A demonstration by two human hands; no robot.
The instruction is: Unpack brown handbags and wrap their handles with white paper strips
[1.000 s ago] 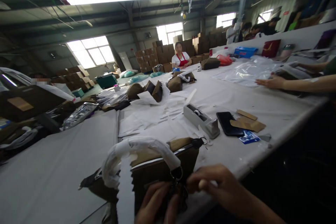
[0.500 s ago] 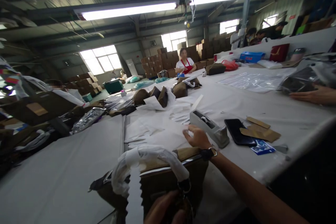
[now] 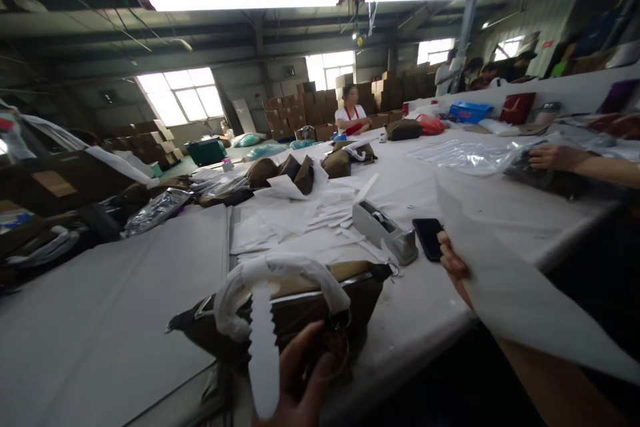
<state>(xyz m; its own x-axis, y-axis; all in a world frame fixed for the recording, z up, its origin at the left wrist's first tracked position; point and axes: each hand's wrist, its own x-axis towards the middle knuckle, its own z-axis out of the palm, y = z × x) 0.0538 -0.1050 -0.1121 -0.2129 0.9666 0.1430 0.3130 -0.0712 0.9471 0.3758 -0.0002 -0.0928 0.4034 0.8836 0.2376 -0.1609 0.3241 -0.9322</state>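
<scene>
An olive-brown handbag (image 3: 300, 317) with a silver zipper stands on the table in front of me, its handle (image 3: 300, 267) wrapped in white. From the handle hangs a white paper strip (image 3: 264, 353) with notched edges. My left hand (image 3: 305, 380) is at the bag's front, fingers curled round a dark charm (image 3: 333, 347) that hangs from the handle ring; its exact kind is unclear. Out to the right, my right hand (image 3: 455, 260) grips a large sheet of thin white paper (image 3: 505, 287), which covers part of my forearm.
A grey tape dispenser (image 3: 383, 230) and a black phone (image 3: 427, 237) lie beyond the bag. Paper strips, more brown bags (image 3: 337, 163) and a clear plastic sheet (image 3: 467, 155) are farther back. At right, another person's hand (image 3: 555, 159) rests on a plastic-covered dark bag.
My right hand has moved from near the tape dispenser out to the right, and now holds the paper sheet. My left hand stays at the charm. The co-worker's hand has shifted left.
</scene>
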